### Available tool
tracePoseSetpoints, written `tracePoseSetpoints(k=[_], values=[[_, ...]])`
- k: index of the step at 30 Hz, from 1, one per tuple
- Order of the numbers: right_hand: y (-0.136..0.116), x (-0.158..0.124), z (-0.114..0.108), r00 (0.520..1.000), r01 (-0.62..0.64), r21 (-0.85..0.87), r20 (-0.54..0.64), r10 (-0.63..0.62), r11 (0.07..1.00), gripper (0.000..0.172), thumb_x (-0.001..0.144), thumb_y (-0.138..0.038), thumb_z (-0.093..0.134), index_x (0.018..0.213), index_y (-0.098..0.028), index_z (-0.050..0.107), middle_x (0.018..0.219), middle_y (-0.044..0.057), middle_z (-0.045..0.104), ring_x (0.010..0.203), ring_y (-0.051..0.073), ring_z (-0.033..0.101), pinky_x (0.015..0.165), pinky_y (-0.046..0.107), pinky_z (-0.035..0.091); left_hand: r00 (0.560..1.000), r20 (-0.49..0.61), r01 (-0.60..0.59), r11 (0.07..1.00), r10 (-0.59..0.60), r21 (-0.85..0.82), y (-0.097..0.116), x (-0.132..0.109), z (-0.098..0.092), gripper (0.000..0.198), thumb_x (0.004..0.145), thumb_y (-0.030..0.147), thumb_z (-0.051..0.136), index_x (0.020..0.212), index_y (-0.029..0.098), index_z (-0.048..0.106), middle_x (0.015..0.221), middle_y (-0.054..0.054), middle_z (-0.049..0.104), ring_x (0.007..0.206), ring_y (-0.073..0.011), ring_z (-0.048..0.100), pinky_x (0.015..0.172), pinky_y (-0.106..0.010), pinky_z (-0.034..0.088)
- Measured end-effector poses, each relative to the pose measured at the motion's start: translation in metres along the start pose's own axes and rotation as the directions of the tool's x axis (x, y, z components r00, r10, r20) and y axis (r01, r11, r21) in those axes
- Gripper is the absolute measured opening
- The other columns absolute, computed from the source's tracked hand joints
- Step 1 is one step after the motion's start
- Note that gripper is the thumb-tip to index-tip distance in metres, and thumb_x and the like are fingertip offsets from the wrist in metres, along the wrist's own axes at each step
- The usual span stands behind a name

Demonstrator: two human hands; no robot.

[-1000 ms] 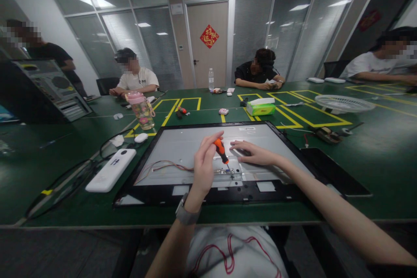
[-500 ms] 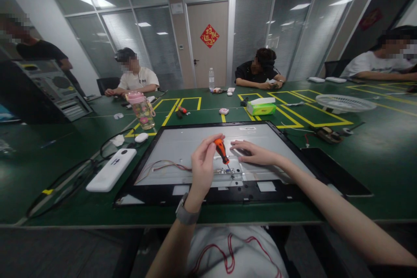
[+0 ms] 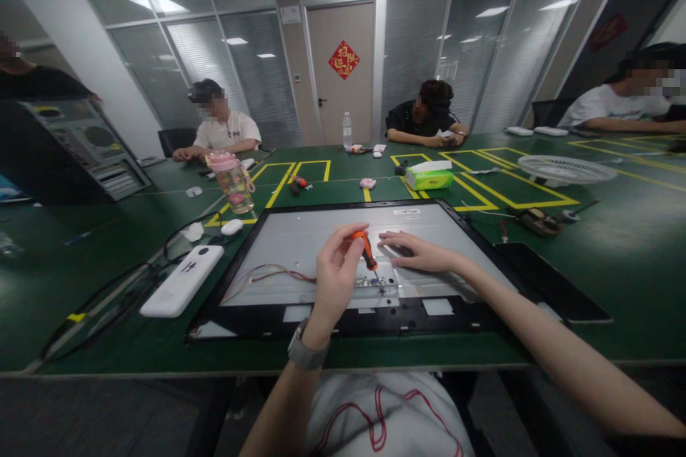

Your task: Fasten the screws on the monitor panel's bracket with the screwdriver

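Observation:
My left hand [image 3: 339,260], with a watch on its wrist, is closed on the orange and black handle of a screwdriver [image 3: 367,251]. The screwdriver tilts, its tip down at a small metal bracket [image 3: 369,284] on the back of a flat screen panel [image 3: 300,232]. The panel lies flat in a black frame, and thin wires [image 3: 273,270] run left from the bracket. My right hand [image 3: 418,252] rests on the panel to the right of the screwdriver, fingers stretched out; a dark shadowed area lies beneath its palm.
Left of the panel lie a white power bank [image 3: 182,280], black cables [image 3: 107,314] and a pink-lidded bottle [image 3: 231,182]. To the right are a black phone-like slab [image 3: 552,282] and a small device [image 3: 539,220]. A green tissue pack [image 3: 429,176] lies beyond. Several people sit around the table.
My left thumb and fingers have shifted slightly around the screwdriver handle, while its tip stays at the bracket. My right hand has not moved. The person at far left has moved behind the computer case.

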State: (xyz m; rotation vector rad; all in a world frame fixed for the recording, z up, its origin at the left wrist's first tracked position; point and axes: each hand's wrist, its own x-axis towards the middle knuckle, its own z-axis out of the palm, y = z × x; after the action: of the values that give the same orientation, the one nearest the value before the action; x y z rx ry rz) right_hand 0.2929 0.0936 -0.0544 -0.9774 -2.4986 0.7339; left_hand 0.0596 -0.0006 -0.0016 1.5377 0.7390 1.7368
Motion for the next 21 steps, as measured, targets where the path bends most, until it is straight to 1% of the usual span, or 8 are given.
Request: tracePoseSetpoints(k=[3, 5, 8, 12, 14, 17, 19, 21], values=[[-0.0006, -0.0001, -0.0005, 1.000, -0.001, -0.002, 0.004, 0.001, 1.000, 0.062, 0.089, -0.061, 0.057, 0.138, -0.022, 0.056, 0.154, 0.015, 0.042, 0.143, 0.033, 0.035, 0.118, 0.054, 0.024, 0.998, -0.049, -0.047, 0.998, 0.049, 0.039, -0.0005, 0.0008, 0.0001, 0.013, 0.085, 0.027, 0.069, 0.094, 0.021, 0.076, 0.091, -0.003, 0.064, 0.079, -0.0128, 0.062, 0.071, -0.022, 0.050], [-0.0012, -0.0001, -0.0008, 1.000, -0.003, -0.003, 0.004, 0.003, 1.000, 0.063, 0.089, -0.061, 0.057, 0.138, -0.021, 0.056, 0.155, 0.016, 0.041, 0.143, 0.034, 0.035, 0.118, 0.054, 0.024, 0.998, -0.060, -0.030, 0.999, 0.031, 0.023, -0.0018, 0.0003, -0.0005, 0.018, 0.090, 0.028, 0.062, 0.098, 0.021, 0.077, 0.098, -0.005, 0.066, 0.088, -0.0150, 0.064, 0.079, -0.024, 0.050], [-0.0021, -0.0004, -0.0012, 1.000, -0.006, -0.005, 0.007, 0.006, 1.000, 0.064, 0.089, -0.061, 0.057, 0.138, -0.020, 0.056, 0.155, 0.016, 0.041, 0.143, 0.033, 0.035, 0.118, 0.053, 0.024, 0.999, -0.032, 0.010, 1.000, -0.011, -0.016, -0.0034, -0.0008, -0.0023, 0.029, 0.096, 0.029, 0.051, 0.109, 0.019, 0.075, 0.106, -0.008, 0.071, 0.102, -0.0192, 0.066, 0.092, -0.030, 0.049], [-0.0035, -0.0011, -0.0017, 1.000, -0.010, -0.002, 0.009, 0.010, 1.000, 0.063, 0.089, -0.061, 0.057, 0.138, -0.022, 0.056, 0.155, 0.015, 0.041, 0.143, 0.033, 0.035, 0.118, 0.053, 0.024, 1.000, 0.008, -0.006, 1.000, 0.006, 0.024, -0.0017, 0.0000, -0.0039, 0.030, 0.096, 0.032, 0.053, 0.113, 0.018, 0.074, 0.102, -0.008, 0.073, 0.096, -0.0194, 0.067, 0.089, -0.032, 0.051], [-0.0038, -0.0012, -0.0017, 1.000, -0.010, 0.002, 0.009, 0.010, 1.000, 0.063, 0.089, -0.062, 0.057, 0.139, -0.024, 0.056, 0.155, 0.014, 0.041, 0.144, 0.033, 0.035, 0.118, 0.053, 0.024, 1.000, 0.024, -0.021, 0.999, 0.020, 0.038, 0.0000, 0.0011, -0.0038, 0.028, 0.095, 0.032, 0.055, 0.111, 0.019, 0.075, 0.100, -0.008, 0.073, 0.094, -0.0181, 0.067, 0.086, -0.030, 0.051], [-0.0036, -0.0009, -0.0015, 1.000, -0.010, 0.006, 0.009, 0.010, 1.000, 0.063, 0.089, -0.063, 0.057, 0.139, -0.025, 0.056, 0.155, 0.013, 0.041, 0.144, 0.033, 0.034, 0.118, 0.054, 0.024, 1.000, 0.004, -0.024, 0.999, 0.024, 0.045, 0.0010, 0.0016, -0.0030, 0.023, 0.091, 0.031, 0.062, 0.107, 0.021, 0.077, 0.096, -0.006, 0.070, 0.087, -0.0153, 0.065, 0.079, -0.025, 0.051], [-0.0031, -0.0007, -0.0012, 1.000, -0.011, 0.007, 0.009, 0.011, 1.000, 0.063, 0.089, -0.063, 0.057, 0.139, -0.024, 0.055, 0.155, 0.014, 0.041, 0.144, 0.033, 0.034, 0.118, 0.054, 0.023, 1.000, -0.012, -0.021, 0.999, 0.021, 0.029, 0.0004, 0.0010, -0.0024, 0.023, 0.091, 0.030, 0.062, 0.106, 0.022, 0.077, 0.098, -0.005, 0.069, 0.088, -0.0152, 0.065, 0.081, -0.025, 0.051], [-0.0024, -0.0006, -0.0010, 1.000, -0.011, 0.006, 0.010, 0.011, 1.000, 0.063, 0.089, -0.062, 0.057, 0.139, -0.023, 0.055, 0.155, 0.015, 0.041, 0.143, 0.033, 0.035, 0.118, 0.054, 0.024, 1.000, -0.005, -0.005, 1.000, 0.005, -0.008, -0.0001, 0.0000, -0.0019, 0.026, 0.094, 0.030, 0.056, 0.110, 0.021, 0.076, 0.102, -0.007, 0.070, 0.096, -0.0173, 0.066, 0.089, -0.028, 0.050]])
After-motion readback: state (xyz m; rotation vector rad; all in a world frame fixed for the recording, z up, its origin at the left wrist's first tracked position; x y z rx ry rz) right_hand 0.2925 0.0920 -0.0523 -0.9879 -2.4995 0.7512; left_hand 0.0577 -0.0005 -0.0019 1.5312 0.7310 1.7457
